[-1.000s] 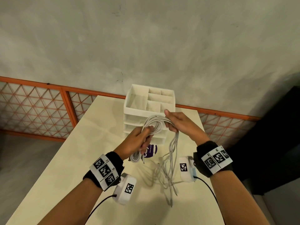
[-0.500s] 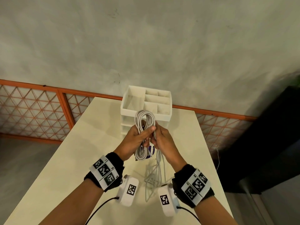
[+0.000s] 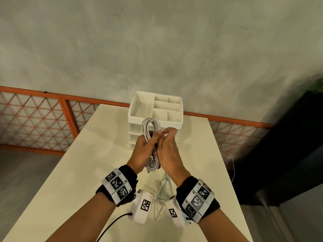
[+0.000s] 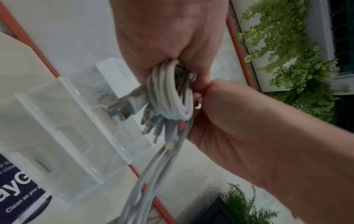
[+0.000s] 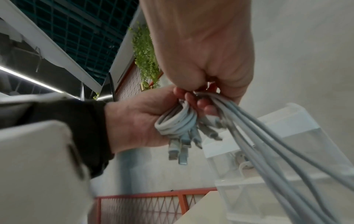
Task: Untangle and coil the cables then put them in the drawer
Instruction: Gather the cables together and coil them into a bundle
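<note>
My left hand (image 3: 146,149) grips a coil of white cables (image 3: 150,127) upright in front of the white drawer unit (image 3: 155,109). The coil's lower loops (image 4: 172,94) and several plugs (image 5: 180,150) stick out below my fist. Pressed against the coil from the right, my right hand (image 3: 168,145) pinches the loose cable strands (image 5: 268,144). Those strands hang down to a tangle (image 3: 163,194) on the table between my wrists. Both hands are raised above the table (image 3: 87,163).
The drawer unit has open compartments on top and clear drawer fronts (image 4: 76,136). A purple-labelled object (image 4: 17,189) lies by its base. An orange lattice fence (image 3: 35,119) runs behind the table, and a dark cabinet (image 3: 288,154) stands to the right.
My right hand came in from the right and down against the coil. The coil turned from lying across my left hand to standing upright, and both hands moved closer together.
</note>
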A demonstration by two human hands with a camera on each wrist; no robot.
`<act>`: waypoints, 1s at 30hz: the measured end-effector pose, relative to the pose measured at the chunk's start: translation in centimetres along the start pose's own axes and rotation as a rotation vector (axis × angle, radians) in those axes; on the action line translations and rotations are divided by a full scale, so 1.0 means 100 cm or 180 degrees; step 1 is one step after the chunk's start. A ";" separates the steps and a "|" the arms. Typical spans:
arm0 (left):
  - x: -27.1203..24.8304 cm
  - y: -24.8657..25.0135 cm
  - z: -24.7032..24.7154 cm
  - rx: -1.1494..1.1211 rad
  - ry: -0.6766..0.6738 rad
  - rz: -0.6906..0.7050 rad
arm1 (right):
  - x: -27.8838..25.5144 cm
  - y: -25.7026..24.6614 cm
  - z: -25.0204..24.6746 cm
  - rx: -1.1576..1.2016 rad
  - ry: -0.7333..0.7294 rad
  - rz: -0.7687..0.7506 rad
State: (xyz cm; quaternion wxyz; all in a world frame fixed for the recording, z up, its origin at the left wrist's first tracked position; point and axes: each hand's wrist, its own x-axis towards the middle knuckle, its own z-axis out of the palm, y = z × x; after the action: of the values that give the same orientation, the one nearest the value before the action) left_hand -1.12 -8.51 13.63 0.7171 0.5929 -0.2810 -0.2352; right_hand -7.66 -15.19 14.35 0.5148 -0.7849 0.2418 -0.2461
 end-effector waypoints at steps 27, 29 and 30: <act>0.030 0.005 -0.017 -0.1165 0.1432 -0.0381 | -0.016 0.020 -0.016 -0.0819 -0.2371 -0.0239; 0.029 0.006 -0.016 -0.1291 0.1453 -0.0425 | -0.016 0.025 -0.015 -0.0803 -0.2587 -0.0192; 0.028 0.006 -0.015 -0.1353 0.1450 -0.0438 | -0.016 0.028 -0.016 -0.0617 -0.2726 -0.0202</act>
State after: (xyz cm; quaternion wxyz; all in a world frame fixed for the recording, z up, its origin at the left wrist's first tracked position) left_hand 1.97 -9.21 14.32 0.8518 0.4848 -0.0170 -0.1979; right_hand -10.27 -16.26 12.09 0.4847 -0.8678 0.0044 0.1096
